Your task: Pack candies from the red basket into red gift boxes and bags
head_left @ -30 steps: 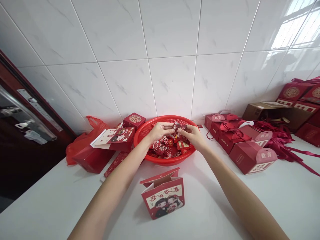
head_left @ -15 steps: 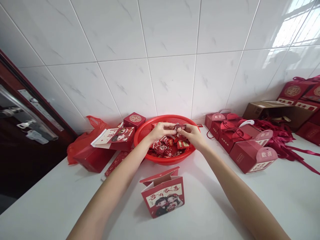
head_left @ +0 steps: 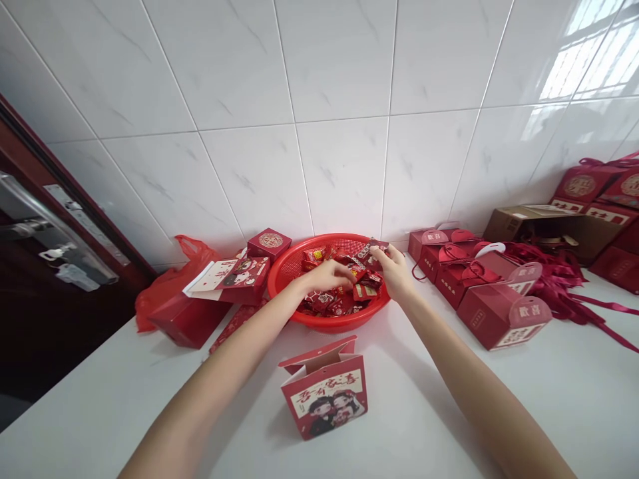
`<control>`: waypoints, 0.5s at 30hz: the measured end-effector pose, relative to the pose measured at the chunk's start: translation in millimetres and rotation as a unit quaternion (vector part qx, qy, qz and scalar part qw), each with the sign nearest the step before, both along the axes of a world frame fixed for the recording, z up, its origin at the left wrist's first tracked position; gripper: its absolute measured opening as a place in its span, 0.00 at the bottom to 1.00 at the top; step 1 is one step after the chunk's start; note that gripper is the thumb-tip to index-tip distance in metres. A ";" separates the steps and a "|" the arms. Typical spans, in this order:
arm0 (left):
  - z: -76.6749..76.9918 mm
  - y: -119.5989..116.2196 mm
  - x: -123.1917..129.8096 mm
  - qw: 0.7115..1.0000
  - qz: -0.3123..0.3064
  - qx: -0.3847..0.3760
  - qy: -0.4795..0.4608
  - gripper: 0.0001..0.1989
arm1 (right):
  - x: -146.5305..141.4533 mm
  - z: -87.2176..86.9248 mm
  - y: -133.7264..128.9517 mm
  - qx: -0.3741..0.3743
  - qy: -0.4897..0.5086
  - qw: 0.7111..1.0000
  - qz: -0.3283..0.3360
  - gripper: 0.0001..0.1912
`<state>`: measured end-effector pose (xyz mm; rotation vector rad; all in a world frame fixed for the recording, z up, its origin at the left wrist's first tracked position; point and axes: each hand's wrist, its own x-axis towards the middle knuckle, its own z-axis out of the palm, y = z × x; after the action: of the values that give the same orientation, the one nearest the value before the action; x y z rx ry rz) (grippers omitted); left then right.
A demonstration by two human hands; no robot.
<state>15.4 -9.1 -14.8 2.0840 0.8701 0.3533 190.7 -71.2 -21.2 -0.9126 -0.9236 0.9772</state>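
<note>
A red plastic basket [head_left: 329, 323] holds a heap of red wrapped candies [head_left: 324, 303]. My left hand [head_left: 327, 275] reaches over the heap, fingers bent downward and somewhat apart, with nothing visibly held; its fingertips are close to the wrappers. At the basket's right rim, my right hand [head_left: 397, 269] pinches a dark red candy packet [head_left: 378, 246] between thumb and fingers. In front of the basket, between my forearms, a red paper gift box [head_left: 327, 396] with a printed cartoon couple stands upright, its top flaps open.
Several red gift boxes [head_left: 479, 313] stand to the right, beside a pile of dark red ribbons [head_left: 554, 269] and a cardboard box [head_left: 524, 223]. On the left are a red plastic bag [head_left: 164, 283], a printed box [head_left: 244, 279] and a small lidded box [head_left: 269, 243]. White tiles back the table.
My hands, close together over the basket before, have separated. The left moved down onto the candies; the right shifted right with the packet.
</note>
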 end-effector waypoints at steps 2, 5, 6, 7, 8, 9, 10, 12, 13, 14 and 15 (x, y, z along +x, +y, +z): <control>-2.2 -6.3 4.9 0.990 -0.078 0.008 0.113 0.12 | 0.4 0.3 1.6 -0.004 0.031 1.000 -0.005 0.18; -4.1 -14.8 15.1 0.968 -0.114 0.069 0.212 0.24 | 0.5 0.3 2.6 -0.015 0.034 0.999 -0.008 0.18; -4.1 -16.2 18.5 0.962 -0.112 0.098 0.227 0.29 | 0.2 0.4 2.5 -0.019 0.031 0.999 -0.008 0.18; -3.8 -16.6 21.6 0.957 -0.107 0.128 0.236 0.33 | -0.2 0.6 2.2 -0.023 0.029 0.999 -0.009 0.17; -3.3 -16.0 24.2 0.953 -0.100 0.158 0.240 0.36 | -0.6 0.9 1.8 -0.027 0.029 0.999 -0.010 0.16; -2.8 -14.6 26.4 0.948 -0.092 0.185 0.242 0.37 | -1.0 1.3 1.4 -0.029 0.032 0.999 -0.010 0.16; -2.2 -12.4 28.1 0.944 -0.082 0.207 0.243 0.37 | -1.4 1.9 1.0 -0.030 0.035 0.999 -0.010 0.15; -1.1 -6.8 30.9 0.937 -0.064 0.239 0.246 0.32 | -1.6 3.2 0.4 -0.031 0.036 0.999 -0.014 0.16; -0.5 -3.7 32.2 0.935 -0.057 0.246 0.250 0.29 | -1.6 3.8 0.2 -0.030 0.035 0.999 -0.016 0.16; 0.1 -0.7 33.6 0.932 -0.053 0.249 0.256 0.27 | -1.5 4.4 0.0 -0.029 0.034 0.999 -0.017 0.17; 0.8 2.2 35.0 0.931 -0.053 0.249 0.262 0.25 | -1.5 4.9 -0.2 -0.029 0.033 0.999 -0.017 0.17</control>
<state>50.4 -7.0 -14.0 2.7569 1.0426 -0.0669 189.2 -71.4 -16.3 -0.9376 -0.8251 1.0032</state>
